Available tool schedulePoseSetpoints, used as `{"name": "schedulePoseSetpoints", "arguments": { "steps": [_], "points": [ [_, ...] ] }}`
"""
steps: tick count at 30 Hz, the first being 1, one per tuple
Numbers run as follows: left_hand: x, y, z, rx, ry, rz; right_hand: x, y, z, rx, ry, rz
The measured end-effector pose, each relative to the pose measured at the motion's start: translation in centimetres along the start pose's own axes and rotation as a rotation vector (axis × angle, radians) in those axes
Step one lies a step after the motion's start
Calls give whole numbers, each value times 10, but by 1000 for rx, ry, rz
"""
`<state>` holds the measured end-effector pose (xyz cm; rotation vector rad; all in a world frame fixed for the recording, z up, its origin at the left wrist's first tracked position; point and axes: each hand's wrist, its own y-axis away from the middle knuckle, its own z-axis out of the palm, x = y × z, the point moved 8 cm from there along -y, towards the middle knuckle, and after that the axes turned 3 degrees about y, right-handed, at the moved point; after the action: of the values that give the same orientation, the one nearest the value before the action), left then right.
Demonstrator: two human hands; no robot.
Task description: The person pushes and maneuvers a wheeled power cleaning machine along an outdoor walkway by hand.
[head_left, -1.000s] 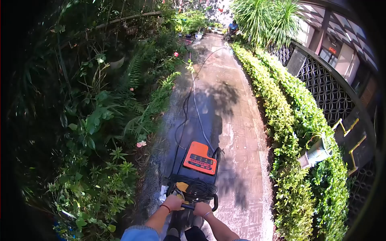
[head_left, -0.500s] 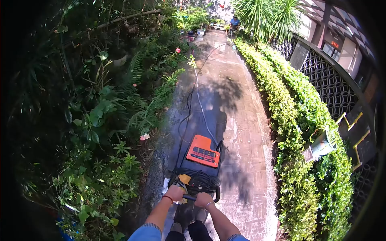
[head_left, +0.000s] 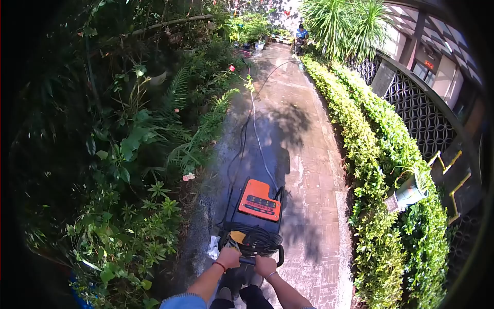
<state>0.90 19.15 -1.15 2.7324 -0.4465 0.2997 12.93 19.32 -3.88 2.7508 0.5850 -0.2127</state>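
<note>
Both my hands grip the dark push handle (head_left: 248,260) of a wheeled machine that looks like a pressure washer (head_left: 260,200). Its top carries an orange panel with dark labels. My left hand (head_left: 229,257), with a red band at the wrist, is closed round the left part of the bar. Round the right part is my right hand (head_left: 265,265), also closed. A coiled black cable (head_left: 260,238) lies over the machine just beyond my hands, beside a yellow piece (head_left: 237,236). Something white (head_left: 213,247) hangs at the left of the handle.
A wet paved path (head_left: 314,180) runs ahead, with a hose (head_left: 256,131) along it. Dense plants (head_left: 128,149) border the left, a trimmed hedge (head_left: 360,134) the right. A pot (head_left: 409,194) lies tilted on the hedge. A person in blue (head_left: 300,35) is at the far end.
My hands and the handle sit slightly lower in view, and so does the machine's orange panel. The far person shows more fully. My grip stays the same.
</note>
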Motion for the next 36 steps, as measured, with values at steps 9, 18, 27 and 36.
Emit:
{"name": "schedulePoseSetpoints", "arguments": {
  "steps": [9,18,27,36],
  "points": [
    [-12,-8,0,-12,10,15,-10,-13,-17,-113,4,-104],
    [-15,-14,10,-176,5,-31,-5,-14,-14,-241,6,-8],
    [-5,11,27,-99,83,-60,-8,14,7,-212,-19,19],
    [3,26,13,-174,79,-21,-16,21,6,-228,-20,-17]
  ]
}}
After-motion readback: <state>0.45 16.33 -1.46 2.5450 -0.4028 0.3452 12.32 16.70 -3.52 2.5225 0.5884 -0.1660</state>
